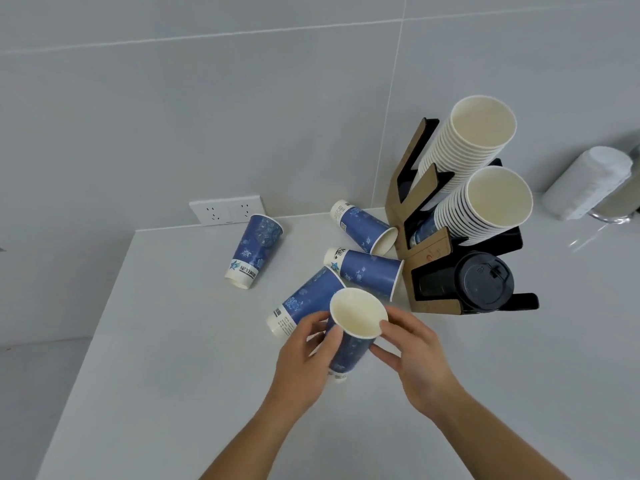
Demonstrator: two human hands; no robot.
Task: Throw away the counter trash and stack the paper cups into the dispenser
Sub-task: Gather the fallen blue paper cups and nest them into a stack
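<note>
Blue paper cup point(343, 344) sits gripped by left hand point(304, 355) and right hand point(412, 348), fingers wrapped round it; next, nesting it into the right-side dispenser point(415, 209).

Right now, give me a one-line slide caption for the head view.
Both hands, left and right, hold one blue paper cup above the white counter; four lie loose beside the cup dispenser.

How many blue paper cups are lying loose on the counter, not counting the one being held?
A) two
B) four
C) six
B: four blue cups lie on their sides on the counter: one near the wall socket, two beside the dispenser, and one behind the held cup. The held cup is in both hands, left hand and right hand.
</note>
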